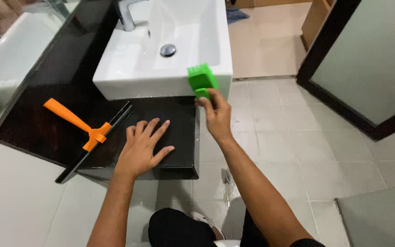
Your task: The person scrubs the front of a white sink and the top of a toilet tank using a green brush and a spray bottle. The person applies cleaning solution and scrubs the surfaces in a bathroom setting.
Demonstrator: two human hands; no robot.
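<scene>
The right hand is closed around the handle of one green brush, holding it upright with the bristle head pressed against the near front face of the one white sink, close to the sink's right corner. The left hand lies flat, palm down and fingers spread wide, on the black table, holding nothing. It rests on the near right part of the table, just near of the sink.

To the left of that hand lies one squeegee with an orange handle and a long black blade. The handle points far and left, and the blade runs from beside the sink's near left corner down past the table's near edge. The squeegee and the left hand are near each other but apart.

In the sink there is one round metal drain, and one metal tap stands at the far rim. A mirror runs along the left side of the table. The floor to the right is laid with pale tiles and looks wet near the table. One dark-framed door with frosted glass stands at the far right.
</scene>
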